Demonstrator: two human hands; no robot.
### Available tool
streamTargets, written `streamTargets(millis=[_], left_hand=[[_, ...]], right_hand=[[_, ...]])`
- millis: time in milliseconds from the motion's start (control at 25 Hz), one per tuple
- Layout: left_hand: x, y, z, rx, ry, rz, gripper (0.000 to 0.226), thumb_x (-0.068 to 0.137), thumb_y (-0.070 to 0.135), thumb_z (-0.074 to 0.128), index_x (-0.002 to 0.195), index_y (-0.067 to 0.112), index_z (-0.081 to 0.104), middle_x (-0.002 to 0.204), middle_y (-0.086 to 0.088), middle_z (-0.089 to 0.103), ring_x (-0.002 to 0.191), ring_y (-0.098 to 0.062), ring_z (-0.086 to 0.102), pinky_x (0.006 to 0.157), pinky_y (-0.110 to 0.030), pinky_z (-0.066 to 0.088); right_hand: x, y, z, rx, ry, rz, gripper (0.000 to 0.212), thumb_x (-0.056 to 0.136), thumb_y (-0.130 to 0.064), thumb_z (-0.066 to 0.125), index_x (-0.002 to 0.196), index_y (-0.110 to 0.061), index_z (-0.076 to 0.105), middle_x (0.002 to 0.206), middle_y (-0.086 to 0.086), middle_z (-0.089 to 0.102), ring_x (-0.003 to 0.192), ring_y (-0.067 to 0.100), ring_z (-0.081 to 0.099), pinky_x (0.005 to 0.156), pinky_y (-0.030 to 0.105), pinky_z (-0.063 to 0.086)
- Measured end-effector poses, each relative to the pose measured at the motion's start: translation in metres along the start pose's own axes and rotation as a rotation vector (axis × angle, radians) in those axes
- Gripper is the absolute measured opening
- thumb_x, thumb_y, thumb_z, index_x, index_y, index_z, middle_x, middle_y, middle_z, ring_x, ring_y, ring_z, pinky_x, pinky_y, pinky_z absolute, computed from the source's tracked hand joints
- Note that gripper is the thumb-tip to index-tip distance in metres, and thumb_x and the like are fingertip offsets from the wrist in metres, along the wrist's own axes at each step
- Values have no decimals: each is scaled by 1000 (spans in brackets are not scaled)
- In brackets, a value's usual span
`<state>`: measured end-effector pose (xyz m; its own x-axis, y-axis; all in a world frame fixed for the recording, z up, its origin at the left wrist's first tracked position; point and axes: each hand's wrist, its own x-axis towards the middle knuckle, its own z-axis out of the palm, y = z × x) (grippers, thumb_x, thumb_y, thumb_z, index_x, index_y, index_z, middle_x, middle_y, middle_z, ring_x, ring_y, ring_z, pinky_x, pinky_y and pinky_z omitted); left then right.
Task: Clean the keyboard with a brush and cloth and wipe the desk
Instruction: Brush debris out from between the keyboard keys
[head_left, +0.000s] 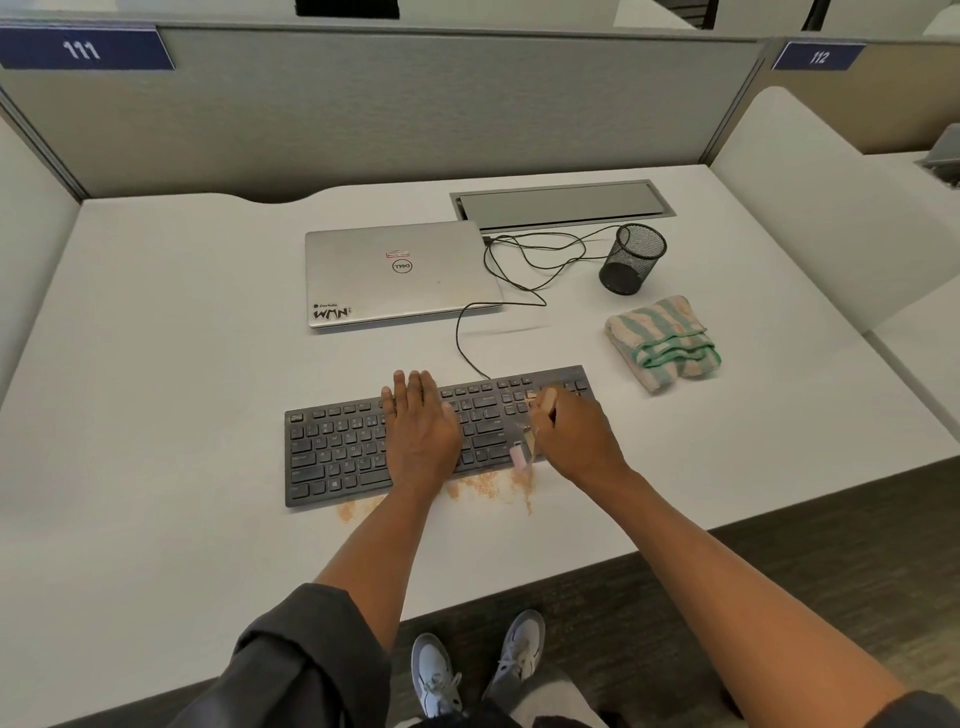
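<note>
The dark keyboard lies on the white desk, near its front edge, under both hands. The left hand rests flat on the middle keys, fingers straight and close together. The right hand grips a small brush, blurred, over the keyboard's right part, its pale tip near the front edge. Tan crumbs lie on the desk just in front of the keyboard. The folded striped cloth sits well to the right, beyond the right hand, untouched, near a mesh cup and a closed laptop.
</note>
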<state>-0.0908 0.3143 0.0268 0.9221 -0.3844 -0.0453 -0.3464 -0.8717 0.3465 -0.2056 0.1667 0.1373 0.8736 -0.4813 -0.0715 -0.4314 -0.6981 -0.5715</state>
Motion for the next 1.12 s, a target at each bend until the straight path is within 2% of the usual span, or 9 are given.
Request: streamTargets(millis=[120,360,480,640,760,880,960,1040,1120], left_hand=[[0,1,-1,1,0,0,62,105,31,24,159,2,14,167,-16,15,156,-31,0,127,-47,-4],[-1,1,-2,-12,3,2,62,105,29,25,159,1,15,167,-17,16,156,-32,0,127,-47,-4],[-1,2,-3,-1,3,7,62,105,30,24,159,1,14,167,-17,16,156,-32,0,127,-47,-3],[-2,2,-3,13,7,9,62,105,29,25,159,1,15,167,-17,17,156,-32,1,127,-47,-2],[-2,2,-2,14,15,11,62,105,29,25,159,1,16,167,-17,18,156,-33,2,127,-48,-2],[-1,1,-1,11,21,12,61,105,28,26,158,1,17,166,-17,19,156,-33,3,127,-48,-2],[0,2,0,13,25,14,61,104,28,26,158,0,18,165,-18,21,156,-34,5,127,-48,-1],[0,2,0,16,24,11,61,104,29,26,158,1,17,166,-18,20,156,-33,5,127,-47,-2],[0,2,0,15,24,11,61,104,29,26,158,1,18,166,-17,21,156,-33,4,127,-47,-2]], right_hand=[[-1,-2,-2,56,85,-18,22,97,-14,45,85,-9,62,76,4,68,70,19,62,60,31,47],[-16,6,-2,47,-94,-59,25,95,-12,46,80,-10,66,72,3,67,71,18,63,66,36,53],[-9,11,-9,116,-4,-20,22,96,-16,48,89,-13,68,83,1,70,77,16,64,68,32,51],[19,18,-20,117,89,-5,16,96,-24,52,95,-18,67,86,3,70,79,22,63,68,29,46],[44,14,-24,143,42,12,16,93,-20,51,93,-19,67,83,-2,71,81,20,66,74,32,53],[63,3,-20,167,-21,7,18,94,-21,48,92,-17,65,81,0,71,80,22,68,76,43,58],[72,-4,-16,164,-38,3,20,95,-20,45,89,-15,64,82,1,71,79,24,67,76,46,58],[77,-8,-11,131,-48,-1,20,94,-19,45,86,-14,63,83,1,71,79,23,67,77,45,57],[79,-10,-8,-10,-84,-4,20,90,-19,46,83,-13,64,83,3,71,81,23,65,76,39,55]])
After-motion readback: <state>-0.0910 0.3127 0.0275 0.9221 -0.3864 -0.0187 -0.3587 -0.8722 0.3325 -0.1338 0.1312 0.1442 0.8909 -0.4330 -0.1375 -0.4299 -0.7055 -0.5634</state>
